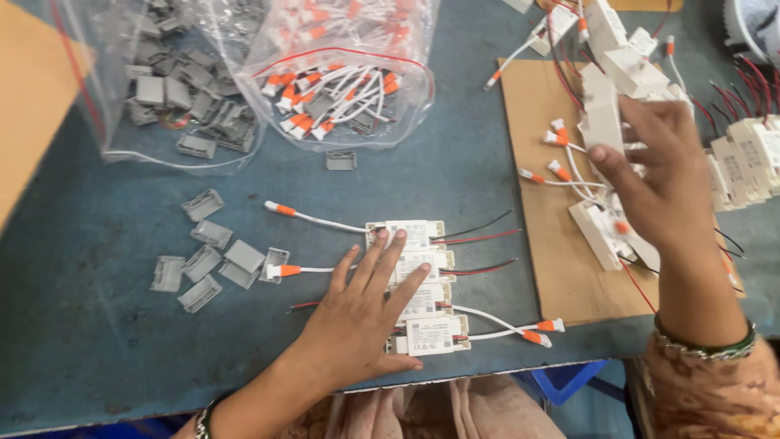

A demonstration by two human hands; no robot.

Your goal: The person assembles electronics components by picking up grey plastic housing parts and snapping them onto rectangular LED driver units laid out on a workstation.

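A worn blue-grey felt-covered worktable point(97, 325) fills the view from the head camera, with a flat brown cardboard sheet point(540, 260) lying on its right half and a tan board edge point(24, 106) at the far left. At the top, two clear plastic bags sit side by side: the left bag of grey plastic clips point(175, 89) and the right bag of white leads with orange connectors point(341, 89), its mouth edged in red. More loose grey plastic covers point(213, 260) lie scattered on the cloth left of centre. Near the front edge, a row of four small white rectangular driver boxes point(426, 289), each bearing a pale printed label and trailing red, black and white wires, lies stacked edge to edge. The left hand point(361, 313) rests flat on that row, fingers spread and closing on nothing. The right hand point(658, 183), wearing a green bangle at the wrist, is raised over the cardboard, its fingers closed around another white driver box point(603, 118), above a loose pile of white driver boxes point(747, 158) with wires.
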